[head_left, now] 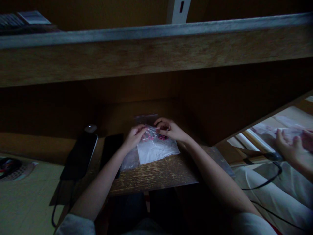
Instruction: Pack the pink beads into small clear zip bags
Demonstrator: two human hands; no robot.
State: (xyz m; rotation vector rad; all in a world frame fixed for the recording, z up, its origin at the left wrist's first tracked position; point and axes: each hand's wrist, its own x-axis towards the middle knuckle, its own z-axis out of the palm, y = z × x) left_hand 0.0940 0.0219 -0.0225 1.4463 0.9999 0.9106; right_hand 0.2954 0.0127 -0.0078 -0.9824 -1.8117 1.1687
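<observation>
Left hand point(134, 136) and right hand point(171, 129) are meeting at a small, clear, crinkled plastic bag point(151, 131) above a worn, brown wooden desktop point(156, 178).

The left thumb and fingertips are pinching the bag's left side; the right fingers are curling at its opposite side, though whether they are closing on it cannot be told. This two-sided hold is apparently steadying the thin film. Small, round pink beads point(162, 137) are showing beside the right fingers, perhaps inside the bag. Beneath, a thin, white, creased sheet point(155, 153) is resting near the desktop's front edge, possibly serving as a pale ground. Toward the left edge, a black, flat, rectangular phone point(79, 155) is lying, probably out of the hands' way.
</observation>
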